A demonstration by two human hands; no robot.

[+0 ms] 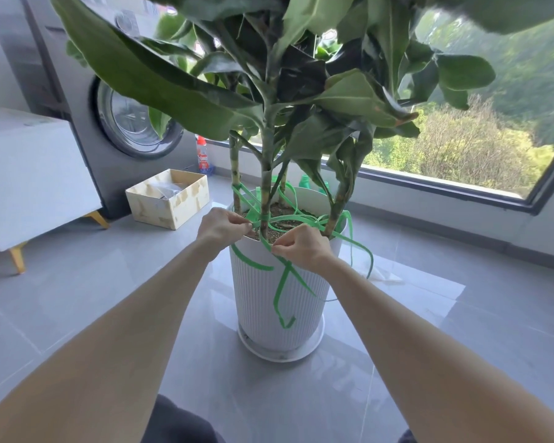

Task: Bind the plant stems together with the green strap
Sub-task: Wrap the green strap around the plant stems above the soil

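Observation:
A large-leaved plant with several stems grows in a white ribbed pot on a saucer. A green strap loops around the stems above the soil, and its loose ends hang down the pot's front and right side. At the near left rim, beside the middle stem, my left hand pinches the strap. My right hand pinches another part of the strap at the pot's near rim, just right of that stem.
A small open cardboard box sits on the grey tiled floor left of the pot. Behind it stand a washing machine, a white cabinet and a red-capped bottle. A big window runs along the back right.

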